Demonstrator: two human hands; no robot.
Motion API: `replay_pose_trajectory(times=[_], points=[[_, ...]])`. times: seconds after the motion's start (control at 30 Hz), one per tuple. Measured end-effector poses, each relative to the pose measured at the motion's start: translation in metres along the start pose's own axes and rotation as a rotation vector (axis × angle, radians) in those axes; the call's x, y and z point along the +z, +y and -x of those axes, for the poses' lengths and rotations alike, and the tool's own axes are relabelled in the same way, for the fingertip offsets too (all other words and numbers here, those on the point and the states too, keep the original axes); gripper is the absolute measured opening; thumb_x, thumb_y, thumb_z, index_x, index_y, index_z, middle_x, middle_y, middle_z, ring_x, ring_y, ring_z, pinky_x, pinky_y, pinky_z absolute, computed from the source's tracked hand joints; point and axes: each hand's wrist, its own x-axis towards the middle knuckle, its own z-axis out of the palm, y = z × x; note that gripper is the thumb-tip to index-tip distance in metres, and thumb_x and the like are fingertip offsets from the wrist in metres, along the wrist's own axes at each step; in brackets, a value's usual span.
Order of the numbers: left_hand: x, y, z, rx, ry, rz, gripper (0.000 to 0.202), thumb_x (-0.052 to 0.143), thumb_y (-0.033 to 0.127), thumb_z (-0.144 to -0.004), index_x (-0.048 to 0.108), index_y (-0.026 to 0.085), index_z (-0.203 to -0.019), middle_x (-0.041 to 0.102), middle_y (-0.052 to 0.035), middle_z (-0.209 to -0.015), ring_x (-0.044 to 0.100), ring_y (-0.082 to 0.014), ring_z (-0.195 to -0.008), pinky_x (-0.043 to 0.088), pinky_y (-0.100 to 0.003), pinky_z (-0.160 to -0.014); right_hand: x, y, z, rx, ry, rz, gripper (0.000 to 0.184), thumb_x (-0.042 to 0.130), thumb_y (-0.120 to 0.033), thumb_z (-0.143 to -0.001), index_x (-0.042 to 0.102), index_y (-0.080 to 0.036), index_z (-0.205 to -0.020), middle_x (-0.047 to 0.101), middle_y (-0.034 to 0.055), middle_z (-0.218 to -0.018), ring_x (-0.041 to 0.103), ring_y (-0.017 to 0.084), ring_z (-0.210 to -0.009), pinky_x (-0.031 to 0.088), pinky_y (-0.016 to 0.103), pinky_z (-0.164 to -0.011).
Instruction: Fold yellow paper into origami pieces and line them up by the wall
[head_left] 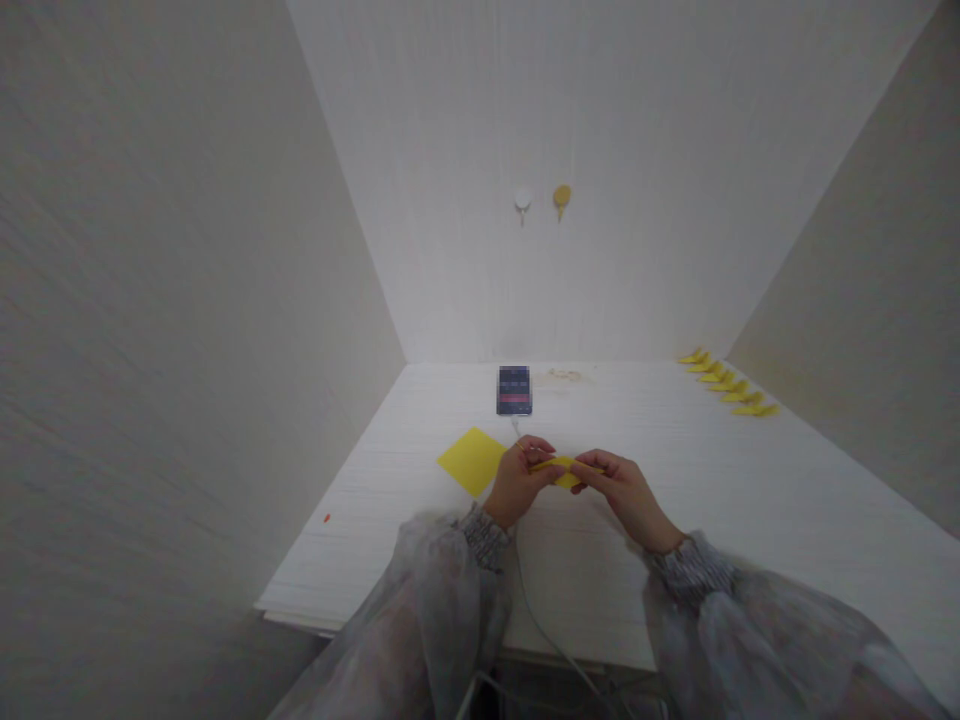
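Between both hands is a small folded piece of yellow paper (566,472), held just above the white table. My left hand (521,475) pinches its left end, thumb toward the middle. At the right end, my right hand (611,485) grips it between thumb and fingers. Parts of the paper are hidden behind the fingers. Close to my left hand, a flat square yellow sheet (471,460) lies turned like a diamond, its right corner partly covered by that hand.
A phone (514,391) lies beyond my hands, its white cable (525,590) running under my left wrist to the table's front edge. Several folded yellow paper pieces (726,382) line the back right. Two hooks, white (523,200) and yellow (562,196), are on the back wall. Walls flank both sides.
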Motion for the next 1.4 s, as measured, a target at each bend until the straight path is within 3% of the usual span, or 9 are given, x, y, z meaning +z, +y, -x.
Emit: replay_pose_trajectory(times=[0.37, 0.77, 1.0, 1.17, 1.4], points=[[0.002, 0.003, 0.000, -0.042, 0.030, 0.016, 0.036, 0.068, 0.025, -0.056, 0.044, 0.014, -0.080, 0.060, 0.0009, -0.061, 0.055, -0.0089, -0.052, 0.044, -0.022, -0.052, 0.001, 0.002, 0.000, 0.013, -0.008, -0.022, 0.026, 0.058, -0.040, -0.066, 0.062, -0.015, -0.070, 0.064, 0.0031, -0.066, 0.058, 0.014, -0.057, 0.045, 0.027, -0.058], [0.003, 0.002, 0.001, -0.026, 0.041, -0.031, 0.037, 0.068, 0.023, -0.056, 0.041, 0.016, -0.081, 0.060, 0.0015, -0.059, 0.056, -0.0095, -0.052, 0.042, -0.020, -0.051, 0.003, 0.008, -0.003, -0.016, -0.014, 0.092, 0.021, 0.061, -0.035, -0.065, 0.060, -0.015, -0.071, 0.062, 0.0015, -0.063, 0.056, 0.013, -0.059, 0.043, 0.024, -0.055], [0.003, 0.004, 0.002, -0.050, 0.014, 0.015, 0.034, 0.065, 0.028, -0.060, 0.042, 0.016, -0.083, 0.062, -0.0002, -0.063, 0.058, -0.0116, -0.056, 0.046, -0.023, -0.054, 0.001, 0.006, -0.002, -0.034, 0.055, 0.160, 0.020, 0.060, -0.035, -0.066, 0.060, -0.016, -0.067, 0.059, -0.0002, -0.057, 0.054, 0.012, -0.055, 0.041, 0.024, -0.053], [0.000, 0.006, 0.004, -0.040, -0.055, 0.044, 0.038, 0.065, 0.024, -0.060, 0.044, 0.015, -0.090, 0.063, -0.0024, -0.070, 0.060, -0.0129, -0.062, 0.046, -0.025, -0.059, 0.000, 0.004, -0.002, -0.009, 0.083, 0.111, 0.022, 0.060, -0.037, -0.064, 0.061, -0.016, -0.067, 0.062, 0.0010, -0.060, 0.055, 0.013, -0.056, 0.043, 0.025, -0.055], [-0.003, 0.004, 0.001, -0.019, -0.015, -0.049, 0.036, 0.064, 0.023, -0.062, 0.044, 0.016, -0.091, 0.062, -0.0012, -0.067, 0.058, -0.0112, -0.060, 0.045, -0.023, -0.058, 0.001, 0.007, -0.003, 0.025, 0.067, 0.054, 0.024, 0.061, -0.039, -0.063, 0.062, -0.015, -0.068, 0.063, 0.0027, -0.064, 0.055, 0.013, -0.056, 0.043, 0.025, -0.055]])
